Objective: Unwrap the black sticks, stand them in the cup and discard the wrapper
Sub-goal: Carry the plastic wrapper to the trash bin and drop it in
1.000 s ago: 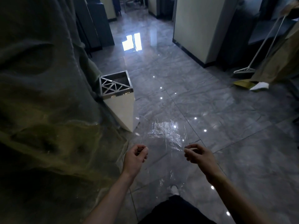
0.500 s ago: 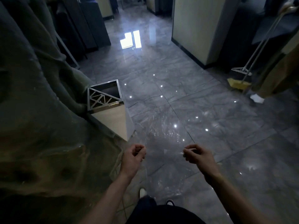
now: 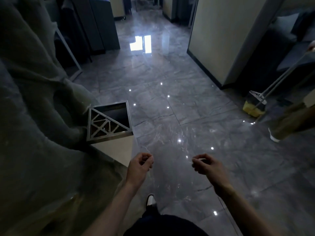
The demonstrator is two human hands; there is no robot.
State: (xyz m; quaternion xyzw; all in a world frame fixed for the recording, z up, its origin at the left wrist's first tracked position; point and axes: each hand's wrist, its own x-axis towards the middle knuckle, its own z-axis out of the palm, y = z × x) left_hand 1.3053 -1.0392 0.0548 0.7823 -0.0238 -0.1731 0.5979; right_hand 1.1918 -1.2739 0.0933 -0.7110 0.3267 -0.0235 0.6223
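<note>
A clear plastic wrapper [image 3: 170, 142] hangs spread between my two hands as a faint, shiny film over the floor. My left hand [image 3: 139, 166] pinches its left edge and my right hand [image 3: 207, 165] pinches its right edge, both at waist height. A square bin [image 3: 110, 121] with a metal lattice lid and a dark open gap stands just ahead and left of my left hand. No black sticks and no cup are in view.
A large grey rock-like form [image 3: 34, 116] fills the left side, touching the bin. A broom [image 3: 254, 108] and another person's leg [image 3: 288, 125] are at the right. A cream pillar [image 3: 216, 40] stands ahead right, on a glossy tiled floor [image 3: 170, 82].
I have moved closer to the bin, which now sits nearer my left hand. Both hands keep their pinch on the wrapper, whose sheen is fainter than a second ago.
</note>
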